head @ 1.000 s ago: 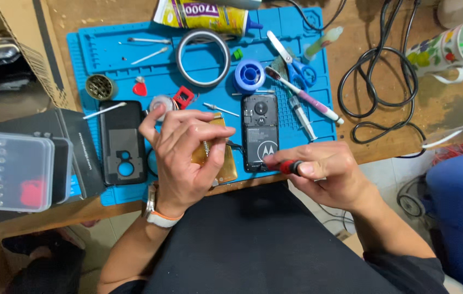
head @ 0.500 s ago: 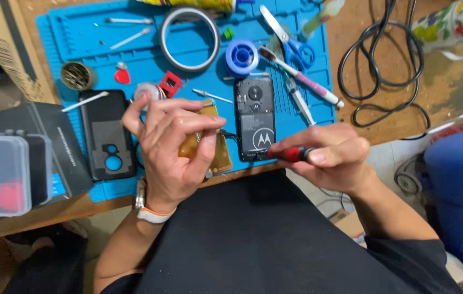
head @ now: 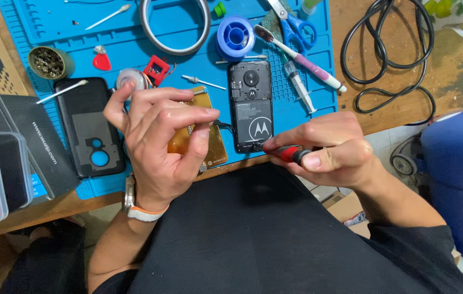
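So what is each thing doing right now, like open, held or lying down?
Phone: lying flat, back cover off.
Back cover: lying apart on blue mat.
Screwdriver: held in right hand, tip at phone's bottom edge.
Amber panel: held by left hand.
Scissors: lying on mat.

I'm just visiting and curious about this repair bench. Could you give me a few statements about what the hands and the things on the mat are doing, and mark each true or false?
1. The right hand holds a red-handled screwdriver. True.
2. The screwdriver tip is at the top of the opened phone. False: it is at the bottom edge.
3. The left hand is over a gold-coloured panel. True.
4. The scissors lie on bare wood. False: they lie on the blue mat.
5. The black back cover lies left of the left hand. True.
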